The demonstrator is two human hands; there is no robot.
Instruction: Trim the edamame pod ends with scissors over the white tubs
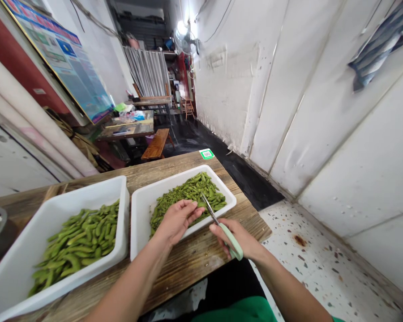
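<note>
My right hand (233, 237) is wrapped round the pale green handle of a pair of scissors (233, 243), whose metal blades point up and left over the right tub. Just left of the blades, my left hand (179, 219) has its fingertips pinched on a green soybean pod (199, 205), mostly hidden by the fingers. Below both hands lies a spread of green pods (174, 197) inside a white plastic tub (143, 192). A larger white tub (122, 214) to the left holds plumper-looking green pods (83, 237).
Both tubs stand on a wooden table (188, 264). A dark bucket (0, 232) is at the far left, and a green QR-code card (207, 154) lies at the table's far corner. Beyond are a wooden bench (157, 144) and a cluttered table (137, 127); a white wall (309, 116) runs along the right.
</note>
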